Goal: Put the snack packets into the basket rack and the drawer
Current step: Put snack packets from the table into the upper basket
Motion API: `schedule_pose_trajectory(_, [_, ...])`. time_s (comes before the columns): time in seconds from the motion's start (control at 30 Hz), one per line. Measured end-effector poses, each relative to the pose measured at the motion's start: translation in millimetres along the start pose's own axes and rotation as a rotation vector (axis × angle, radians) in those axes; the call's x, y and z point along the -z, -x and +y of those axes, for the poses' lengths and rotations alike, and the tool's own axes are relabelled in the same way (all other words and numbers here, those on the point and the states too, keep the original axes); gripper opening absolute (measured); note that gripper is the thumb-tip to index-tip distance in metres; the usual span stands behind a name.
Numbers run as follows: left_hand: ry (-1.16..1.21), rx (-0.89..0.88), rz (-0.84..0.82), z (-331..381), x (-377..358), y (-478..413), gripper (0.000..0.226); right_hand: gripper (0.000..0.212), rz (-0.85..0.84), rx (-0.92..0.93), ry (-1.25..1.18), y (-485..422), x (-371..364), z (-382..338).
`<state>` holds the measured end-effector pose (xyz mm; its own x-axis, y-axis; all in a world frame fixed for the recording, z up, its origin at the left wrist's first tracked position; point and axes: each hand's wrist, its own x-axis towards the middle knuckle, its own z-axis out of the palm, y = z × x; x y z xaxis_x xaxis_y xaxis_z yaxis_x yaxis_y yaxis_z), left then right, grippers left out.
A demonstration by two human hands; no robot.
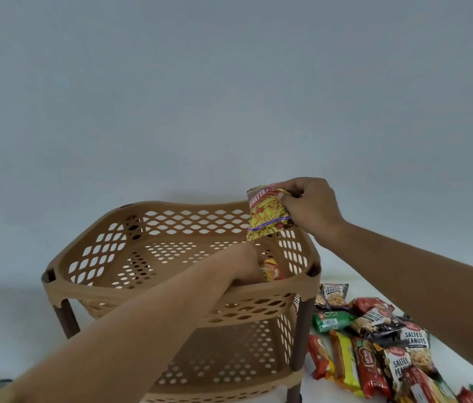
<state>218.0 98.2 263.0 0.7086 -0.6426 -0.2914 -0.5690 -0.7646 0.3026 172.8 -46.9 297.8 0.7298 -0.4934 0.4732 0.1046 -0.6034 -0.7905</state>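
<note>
A tan plastic basket rack with dark brown legs stands in front of me, with tiers stacked under the top one. My left hand reaches down inside the top basket at its right front corner and grips an orange-red snack packet. Above the basket's right rim, my right hand holds up a yellow snack packet by its top edge. No drawer is in view.
A heap of snack packets lies on the white surface right of the rack: salted peanuts, green, red and yellow packs. A plain grey wall rises behind. One brown leg stands between the rack and the heap.
</note>
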Motion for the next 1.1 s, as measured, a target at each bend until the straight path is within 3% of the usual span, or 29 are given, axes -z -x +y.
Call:
schedule_pose_trajectory(0.13, [-0.023,-0.048,-0.028,-1.7,2.1,0.1,0.050,0.023,-0.042,0.003,0.159,-12.8,-22.7,16.9])
schedule_pose_trajectory(0.27, [-0.096,-0.058,0.028,-0.5,0.2,-2.5,0.038,0.016,-0.183,0.008,0.376,-19.6,-37.4,25.9])
schedule_pose_trajectory(0.4, [-0.114,-0.015,0.045,0.2,-3.0,-6.1,0.041,0.020,-0.321,0.001,0.553,-24.3,-42.8,20.6])
schedule_pose_trajectory(0.57, [-0.067,0.024,0.070,-4.4,-4.5,-7.5,0.043,0.006,-0.362,0.189,0.930,-11.9,-55.7,28.0])
schedule_pose_trajectory(0.67, [-0.042,0.030,0.073,-5.3,-5.0,-8.0,0.043,0.025,-0.366,0.246,0.923,-11.5,-56.1,29.9])
schedule_pose_trajectory(0.83, [-0.055,0.048,0.040,-4.7,-5.5,-10.7,0.047,0.042,-0.688,0.232,1.230,-9.1,-62.1,33.7])
schedule_pose_trajectory(1.0, [-0.063,0.084,0.029,-3.3,-4.8,-14.0,0.049,0.083,-0.840,0.183,1.490,-8.1,-66.0,37.5])
schedule_pose_trajectory(1.1, [-0.034,0.062,0.050,-4.9,-5.7,-12.5,0.049,0.093,-0.890,0.108,1.536,-5.7,-67.4,36.9])
